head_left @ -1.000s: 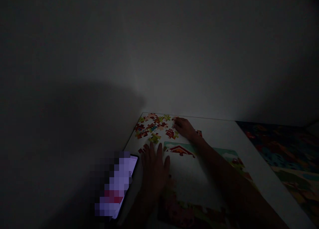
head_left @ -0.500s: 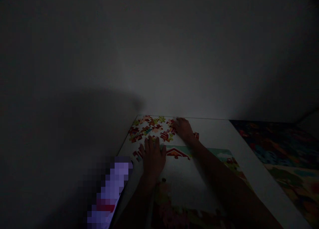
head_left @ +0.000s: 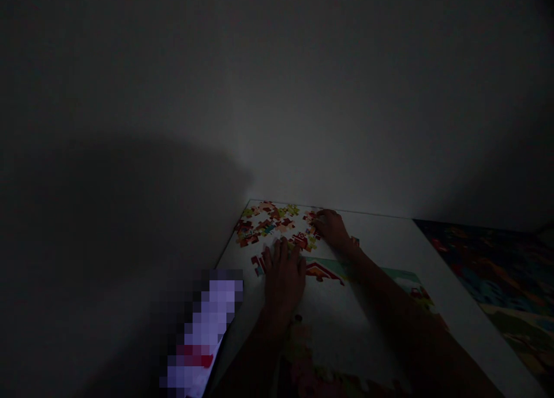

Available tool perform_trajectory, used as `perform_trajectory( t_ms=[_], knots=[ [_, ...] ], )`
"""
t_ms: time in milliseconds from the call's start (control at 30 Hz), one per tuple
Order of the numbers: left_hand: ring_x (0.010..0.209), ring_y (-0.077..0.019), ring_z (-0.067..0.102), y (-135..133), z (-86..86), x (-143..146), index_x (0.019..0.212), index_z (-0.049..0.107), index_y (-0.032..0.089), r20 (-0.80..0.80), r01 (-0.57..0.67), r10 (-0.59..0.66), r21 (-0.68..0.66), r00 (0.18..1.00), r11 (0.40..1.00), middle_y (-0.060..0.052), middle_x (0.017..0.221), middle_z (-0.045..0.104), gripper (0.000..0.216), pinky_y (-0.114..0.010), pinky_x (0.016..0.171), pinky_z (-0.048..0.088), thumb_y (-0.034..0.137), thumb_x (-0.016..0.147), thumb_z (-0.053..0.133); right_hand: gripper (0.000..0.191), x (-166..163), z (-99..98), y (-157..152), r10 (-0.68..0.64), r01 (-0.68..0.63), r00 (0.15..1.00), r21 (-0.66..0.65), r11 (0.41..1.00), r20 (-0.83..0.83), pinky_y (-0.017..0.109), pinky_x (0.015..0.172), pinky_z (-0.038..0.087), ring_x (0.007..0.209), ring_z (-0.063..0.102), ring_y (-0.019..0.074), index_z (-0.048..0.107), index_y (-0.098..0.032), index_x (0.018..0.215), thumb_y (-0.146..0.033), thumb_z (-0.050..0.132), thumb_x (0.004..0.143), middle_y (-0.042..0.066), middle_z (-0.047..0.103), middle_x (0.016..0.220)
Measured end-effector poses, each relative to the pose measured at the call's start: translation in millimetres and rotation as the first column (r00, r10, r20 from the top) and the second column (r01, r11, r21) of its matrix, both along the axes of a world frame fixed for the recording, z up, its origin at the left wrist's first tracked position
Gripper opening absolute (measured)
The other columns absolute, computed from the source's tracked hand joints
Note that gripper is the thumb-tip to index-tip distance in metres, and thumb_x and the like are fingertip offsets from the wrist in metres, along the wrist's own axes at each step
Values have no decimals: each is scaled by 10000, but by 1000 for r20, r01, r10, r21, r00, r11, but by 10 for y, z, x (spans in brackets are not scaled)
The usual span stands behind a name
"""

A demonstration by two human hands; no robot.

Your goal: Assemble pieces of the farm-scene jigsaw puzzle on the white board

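Observation:
The room is very dark. A pile of loose jigsaw pieces (head_left: 270, 225), red, orange and green, lies at the far left corner of a white table (head_left: 389, 236). My left hand (head_left: 283, 277) rests flat, fingers spread, with its fingertips at the near edge of the pile. My right hand (head_left: 332, 228) reaches into the pile's right side, fingers curled over pieces; whether it grips one is hidden. A partly built puzzle (head_left: 341, 282) with a red roof lies under both forearms.
A lit phone screen (head_left: 203, 334), blurred, stands at the table's left edge near my left arm. A colourful patterned mat (head_left: 497, 271) covers the floor at right. A plain wall rises behind the table.
My left hand slid forward from the puzzle's left edge up to the loose pieces. My right hand stayed in the pile. The view shifted slightly.

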State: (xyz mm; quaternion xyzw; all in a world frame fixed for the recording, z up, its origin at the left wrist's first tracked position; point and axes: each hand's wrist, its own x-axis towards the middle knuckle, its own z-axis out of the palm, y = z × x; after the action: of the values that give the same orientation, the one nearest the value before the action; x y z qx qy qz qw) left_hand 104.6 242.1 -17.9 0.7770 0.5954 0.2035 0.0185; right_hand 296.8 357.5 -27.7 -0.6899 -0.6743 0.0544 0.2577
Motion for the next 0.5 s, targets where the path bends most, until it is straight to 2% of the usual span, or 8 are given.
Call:
perform_trajectory(
  t_ms=[67, 233, 367, 500],
  knots=[
    [1406, -294, 386, -4, -17, 5, 1333, 569, 232, 14, 1, -1, 15, 1000, 1000, -130, 1485, 466, 390, -576, 1169, 253, 305, 963, 471, 312, -5, 27, -22, 18, -18, 1000, -13, 1000, 22, 337, 1001, 434, 1138, 602, 248, 637, -140, 1142, -322, 520, 917, 150, 661, 1198],
    [1408, -298, 378, -5, -67, 4, 1342, 556, 225, 40, 5, -7, 33, 999, 999, -132, 1482, 468, 405, -565, 1173, 250, 303, 952, 482, 314, -66, 164, -40, 61, -33, 975, -133, 991, 213, 359, 902, 471, 1053, 638, 274, 644, -131, 1138, -265, 428, 955, 203, 652, 1171],
    [1405, -315, 375, -3, -59, 1, 1341, 560, 203, 51, 17, -18, 20, 999, 1000, -147, 1476, 470, 412, -577, 1174, 241, 304, 951, 477, 311, -204, 284, 109, 119, -86, 969, -158, 984, 215, 312, 898, 468, 1050, 649, 246, 669, -137, 1122, -229, 430, 947, 184, 662, 1179],
    [1400, -316, 381, -2, -38, -4, 1319, 573, 189, 66, 21, -23, 23, 998, 1000, -153, 1472, 472, 398, -590, 1173, 238, 302, 950, 475, 371, -443, 301, 277, 136, -102, 967, -158, 982, 217, 298, 901, 467, 1054, 649, 234, 628, -159, 1221, -351, 470, 945, 159, 675, 1181]
  ],
)
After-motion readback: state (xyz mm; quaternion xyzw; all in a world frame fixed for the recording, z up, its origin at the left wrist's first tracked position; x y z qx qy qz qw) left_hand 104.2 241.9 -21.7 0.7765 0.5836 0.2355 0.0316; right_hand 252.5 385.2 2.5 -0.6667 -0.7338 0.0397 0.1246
